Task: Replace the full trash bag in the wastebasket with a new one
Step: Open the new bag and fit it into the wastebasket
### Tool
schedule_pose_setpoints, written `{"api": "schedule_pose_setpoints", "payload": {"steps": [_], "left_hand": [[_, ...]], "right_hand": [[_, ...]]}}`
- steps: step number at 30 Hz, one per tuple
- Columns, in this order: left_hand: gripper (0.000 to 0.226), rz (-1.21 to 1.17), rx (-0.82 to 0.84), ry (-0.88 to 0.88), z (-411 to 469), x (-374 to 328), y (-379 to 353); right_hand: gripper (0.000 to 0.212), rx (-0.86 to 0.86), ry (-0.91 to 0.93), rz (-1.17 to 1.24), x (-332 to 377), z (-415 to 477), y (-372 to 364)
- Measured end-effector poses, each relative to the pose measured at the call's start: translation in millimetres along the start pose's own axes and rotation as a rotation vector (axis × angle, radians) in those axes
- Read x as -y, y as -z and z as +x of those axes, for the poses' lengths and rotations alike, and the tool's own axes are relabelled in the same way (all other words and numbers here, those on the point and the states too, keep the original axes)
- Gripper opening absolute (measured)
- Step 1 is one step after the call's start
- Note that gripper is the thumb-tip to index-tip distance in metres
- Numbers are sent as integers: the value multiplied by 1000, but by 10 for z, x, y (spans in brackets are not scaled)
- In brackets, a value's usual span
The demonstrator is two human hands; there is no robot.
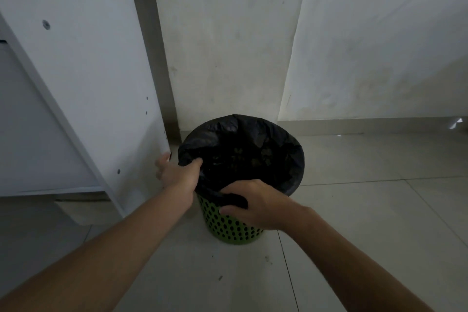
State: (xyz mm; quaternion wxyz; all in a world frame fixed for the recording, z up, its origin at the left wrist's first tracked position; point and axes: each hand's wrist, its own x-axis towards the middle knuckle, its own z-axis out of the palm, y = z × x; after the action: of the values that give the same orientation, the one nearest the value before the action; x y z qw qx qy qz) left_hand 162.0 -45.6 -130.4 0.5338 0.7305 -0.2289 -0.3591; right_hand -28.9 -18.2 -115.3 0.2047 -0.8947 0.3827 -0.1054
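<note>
— Two hands were at the wastebasket (228,225); state the position of each
— Left hand (177,175) was at the left side of the rim, thumb hooked inside the trash bag (253,149), other fingers outside and reaching toward the cabinet panel (88,83). Right hand (255,204) was at the near side of the rim, closest to the person
— Finger state, right hand?
— Fingers curled over the rim from above, thumb below, with a bunched fold of black film pinched between them. The grip appeared to be on the film, not on the basket plastic
— Finger state, left hand?
— Partly open. The thumb pressed on the inner face of the bag. Whether the outer fingers gripped the turned-over edge could not be told
— Location and axis of the bag?
— Seated in the basket, mouth folded outward over the rim, long axis vertical. The basket stood upright on the tiled floor (354,210), just beside the panel and near the wall (228,45) corner. Fill level could not be read, as the interior was dark
— Direction of the coming move?
— Judged upward, along that axis. Both hands were at rim height, the right nearer. The edge would first need peeling off the near and left sides; the far side was unheld and could snag
</note>
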Motion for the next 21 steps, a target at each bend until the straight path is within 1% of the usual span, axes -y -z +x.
{"api": "schedule_pose_setpoints", "payload": {"steps": [1, 3, 4, 5, 6, 7, 8, 9, 10, 11, 12, 13, 14, 15, 16, 17, 18, 19, 21], "left_hand": [[74, 124, 19, -129, -43, 5, 1], [60, 325, 58, -339, -85, 41, -5], [54, 376, 79, -377, -85, 52, -6], [51, 393, 103, -376, -66, 51, -12], [50, 412, 127, -363, -35, 41, -24], [52, 460, 136, -361, 3, 24, -51], [55, 585, 132, -392, 21, -15, -74], [59, 769, 105, -479, 41, -54, -94], [60, 952, 62, -620, 71, -104, -120], [57, 1077, 38, -799, 112, -156, -153], [49, 1150, 81, -961, 154, -217, -193], [38, 1180, 208, -1046, 208, -278, -238], [28, 1180, 401, -1023, 268, -338, -289], [24, 1202, 616, -891, 343, -389, -361], [27, 1224, 781, -722, 395, -432, -448], [32, 1226, 867, -556, 454, -469, -541], [37, 1167, 881, -401, 515, -510, -631], [38, 1025, 848, -232, 579, -544, -710], [40, 649, 716, 111, 697, -597, -853]], "right_hand": [[52, -12, -6, -30, -50, 0, 35], [61, 19, -92, -204, -143, -43, 142], [67, 79, -159, -279, -179, -75, 189], [75, 155, -221, -311, -196, -106, 224], [80, 223, -266, -291, -203, -127, 247], [83, 269, -292, -222, -189, -133, 274], [83, 289, -302, -112, -182, -118, 294], [79, 288, -302, -11, -181, -90, 322], [70, 268, -293, 43, -215, -52, 357], [59, 233, -272, 23, -304, 5, 387], [48, 195, -245, -60, -429, 80, 417], [37, 178, -225, -179, -554, 150, 455], [31, 194, -213, -312, -681, 212, 492], [31, 247, -210, -436, -792, 268, 526], [32, 333, -232, -530, -883, 314, 556], [35, 444, -283, -593, -940, 356, 587], [38, 557, -350, -643, -969, 400, 616], [40, 650, -413, -679, -983, 444, 644], [39, 734, -457, -719, -1026, 532, 664]]}}
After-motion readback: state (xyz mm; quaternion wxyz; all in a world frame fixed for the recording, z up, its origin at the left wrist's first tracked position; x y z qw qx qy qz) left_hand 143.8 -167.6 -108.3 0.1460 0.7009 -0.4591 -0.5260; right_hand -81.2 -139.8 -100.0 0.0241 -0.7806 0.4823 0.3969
